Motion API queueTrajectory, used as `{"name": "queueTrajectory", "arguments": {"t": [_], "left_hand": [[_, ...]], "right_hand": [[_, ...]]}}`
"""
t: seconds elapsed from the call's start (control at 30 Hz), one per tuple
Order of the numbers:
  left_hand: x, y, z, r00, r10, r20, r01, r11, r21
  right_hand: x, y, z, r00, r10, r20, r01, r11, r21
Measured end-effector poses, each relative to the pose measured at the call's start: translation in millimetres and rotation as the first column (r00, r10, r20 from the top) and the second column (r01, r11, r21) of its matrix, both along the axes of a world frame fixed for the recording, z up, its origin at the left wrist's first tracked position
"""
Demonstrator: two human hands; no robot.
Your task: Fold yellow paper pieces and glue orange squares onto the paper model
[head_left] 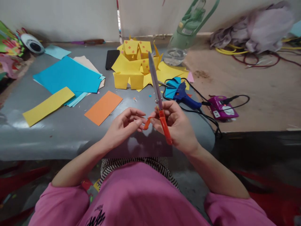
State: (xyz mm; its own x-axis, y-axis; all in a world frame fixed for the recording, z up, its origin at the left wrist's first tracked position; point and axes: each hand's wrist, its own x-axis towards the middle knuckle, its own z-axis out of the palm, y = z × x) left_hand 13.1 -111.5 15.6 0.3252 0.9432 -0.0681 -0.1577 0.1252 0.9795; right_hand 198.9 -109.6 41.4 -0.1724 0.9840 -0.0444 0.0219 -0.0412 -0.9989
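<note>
My right hand is closed on red-handled scissors, whose blades point up and away from me. Its thumb and fingers also pinch one end of a small curled orange paper strip. At the strip's other end, my left hand has its fingertips pressed together on it. Flat on the grey table beyond my left hand lies an orange paper rectangle. Farther left is a long yellow strip, its upper end over blue sheets.
Folded yellow paper shapes stand at the back middle, beside a black phone and a green bottle. To the right are a blue glue gun, its cable and a purple power socket.
</note>
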Motion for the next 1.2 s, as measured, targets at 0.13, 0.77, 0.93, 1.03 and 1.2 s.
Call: {"name": "queueTrajectory", "arguments": {"t": [0.13, 0.77, 0.93, 1.03, 1.2], "left_hand": [[1.2, 8.7, -0.9, 0.994, -0.110, 0.013, 0.110, 0.970, -0.216], [-15.8, 30.0, 9.9, 0.770, -0.556, 0.314, 0.631, 0.587, -0.507], [-13.0, 25.2, 1.8, 0.914, -0.306, 0.266, 0.404, 0.745, -0.530], [-4.9, 20.3, -2.6, 0.973, -0.114, 0.202, 0.204, 0.834, -0.512], [9.1, 21.7, -6.8, 0.995, 0.013, 0.099, 0.028, 0.917, -0.398]], "right_hand": [[-0.2, 5.5, -6.7, 0.998, 0.058, 0.001, -0.058, 0.998, -0.019], [12.5, 8.8, -15.7, 0.932, 0.351, -0.093, -0.341, 0.934, 0.103], [11.5, 8.1, -20.9, 0.995, 0.045, 0.091, -0.072, 0.945, 0.319], [11.9, 9.9, -26.1, 0.957, -0.140, 0.255, -0.013, 0.856, 0.517], [12.5, 12.9, -32.2, 0.793, -0.347, 0.500, -0.265, 0.543, 0.797]]}}
